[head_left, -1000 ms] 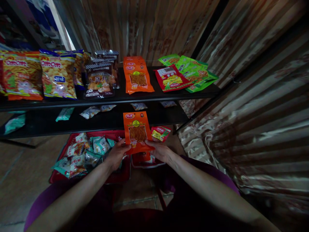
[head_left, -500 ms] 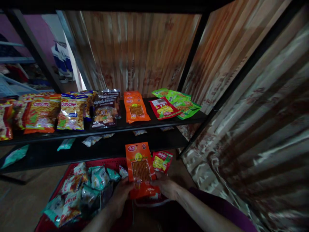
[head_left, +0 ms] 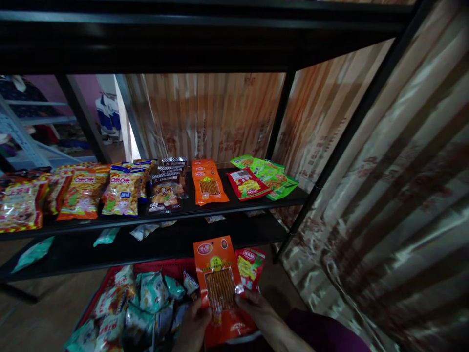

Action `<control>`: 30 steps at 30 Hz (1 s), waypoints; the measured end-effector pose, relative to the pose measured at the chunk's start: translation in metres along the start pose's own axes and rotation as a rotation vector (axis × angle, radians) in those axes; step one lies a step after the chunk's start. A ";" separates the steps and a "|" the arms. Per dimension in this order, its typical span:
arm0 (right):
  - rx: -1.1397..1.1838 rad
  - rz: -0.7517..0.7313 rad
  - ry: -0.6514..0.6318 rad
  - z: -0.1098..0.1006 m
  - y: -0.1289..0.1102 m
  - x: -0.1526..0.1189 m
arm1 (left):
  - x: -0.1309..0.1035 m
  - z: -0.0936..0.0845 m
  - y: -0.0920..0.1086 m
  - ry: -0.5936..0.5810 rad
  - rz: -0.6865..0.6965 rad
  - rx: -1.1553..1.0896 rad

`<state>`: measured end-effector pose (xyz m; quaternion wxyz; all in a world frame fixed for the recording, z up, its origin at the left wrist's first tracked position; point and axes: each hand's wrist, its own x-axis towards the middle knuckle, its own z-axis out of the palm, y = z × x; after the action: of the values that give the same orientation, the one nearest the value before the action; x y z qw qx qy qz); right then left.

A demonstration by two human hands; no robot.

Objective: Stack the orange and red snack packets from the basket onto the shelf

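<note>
An orange snack packet [head_left: 220,274] with a clear window showing brown sticks stands nearly upright in front of me. My left hand [head_left: 195,325] is closed on its lower left edge, the thumb against the front. On its right side my right hand [head_left: 261,313] grips the same packet. Behind that hand a red snack packet [head_left: 252,266] with yellow pieces pictured shows; whether the hand also holds it, I cannot tell. Below and to the left, a red basket [head_left: 156,266] contains several teal and white snack bags [head_left: 152,292].
The black shelf [head_left: 234,208] carries orange packets [head_left: 208,182], a red packet [head_left: 246,183], green packets [head_left: 271,176], brown packets [head_left: 166,190] and bagged snacks [head_left: 122,193]. A lower shelf [head_left: 154,249] has a few small bags. A dark post [head_left: 318,186] and a curtain [head_left: 395,210] border the right.
My view has tilted up, so the shelf, the basket and my hands sit lower in the picture. Both hands keep hold of the orange packet.
</note>
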<state>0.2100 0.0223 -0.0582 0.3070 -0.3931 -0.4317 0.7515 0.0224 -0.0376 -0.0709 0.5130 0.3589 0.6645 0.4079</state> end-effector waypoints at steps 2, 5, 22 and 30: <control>-0.040 0.001 -0.034 0.000 0.001 0.000 | -0.001 -0.001 -0.001 0.021 0.023 0.060; -0.120 0.031 -0.022 0.001 -0.004 -0.002 | -0.001 -0.004 0.001 0.028 0.011 0.112; -0.368 -0.496 0.117 0.026 -0.177 0.080 | 0.066 -0.014 0.192 0.151 0.457 -0.210; -0.726 -0.647 0.366 0.021 -0.253 0.203 | 0.169 -0.024 0.273 0.419 0.535 -0.056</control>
<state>0.1207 0.2873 0.1077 0.4380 -0.4456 -0.7033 0.3389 -0.0220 0.2216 0.1156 0.2498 0.4148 0.6263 0.6110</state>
